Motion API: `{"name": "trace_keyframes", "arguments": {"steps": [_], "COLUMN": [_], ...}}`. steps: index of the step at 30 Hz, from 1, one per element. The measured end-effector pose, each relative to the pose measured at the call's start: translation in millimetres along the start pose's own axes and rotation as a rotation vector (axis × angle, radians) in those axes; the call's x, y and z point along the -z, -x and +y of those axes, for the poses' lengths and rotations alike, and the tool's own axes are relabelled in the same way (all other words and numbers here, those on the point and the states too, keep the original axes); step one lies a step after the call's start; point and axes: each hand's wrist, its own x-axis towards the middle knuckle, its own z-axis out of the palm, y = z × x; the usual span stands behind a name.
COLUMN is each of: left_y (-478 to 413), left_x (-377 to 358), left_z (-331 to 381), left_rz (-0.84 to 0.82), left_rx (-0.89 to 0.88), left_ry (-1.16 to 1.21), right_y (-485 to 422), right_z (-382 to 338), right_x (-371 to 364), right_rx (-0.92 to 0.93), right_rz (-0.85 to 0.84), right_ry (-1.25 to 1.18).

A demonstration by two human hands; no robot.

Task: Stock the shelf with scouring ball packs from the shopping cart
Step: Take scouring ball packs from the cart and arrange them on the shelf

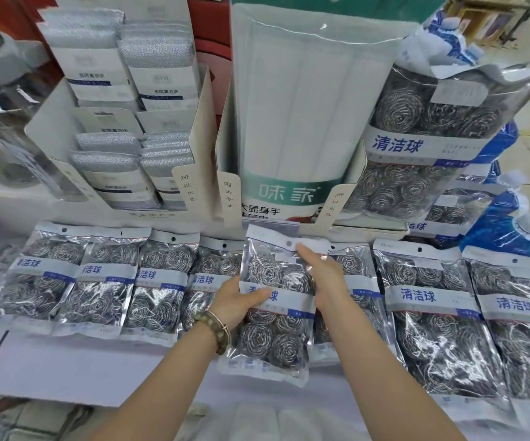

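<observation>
Head view: scouring ball pack (270, 338) over the middle of the near row on the shelf (66, 370). Left hand (238, 302) pinching its left edge; right hand (322, 275) flat, fingers straight, on its right side. Lay down straight, level with the neighbour packs (162, 281).

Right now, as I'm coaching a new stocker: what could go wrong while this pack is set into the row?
1. The held pack overlaps the neighbouring packs on both sides; lowering it may push them askew.
2. Only the left hand grips it, while the right hand seems to rest flat, so the glossy bag might slip.
</observation>
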Motion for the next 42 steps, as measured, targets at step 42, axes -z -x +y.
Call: {"name": "trace_keyframes", "arguments": {"steps": [42], "left_y": [-21.6], "left_x": [-54.2], "left_z": [-15.1], "left_rz": [0.158], "left_rx": [-0.419], "left_ry": [-1.167], "right_y": [-11.6], "right_z": [44.0], "right_x": [80.5], "right_rx": [0.678], "right_rz": [0.136], "right_ry": [1.475]}}
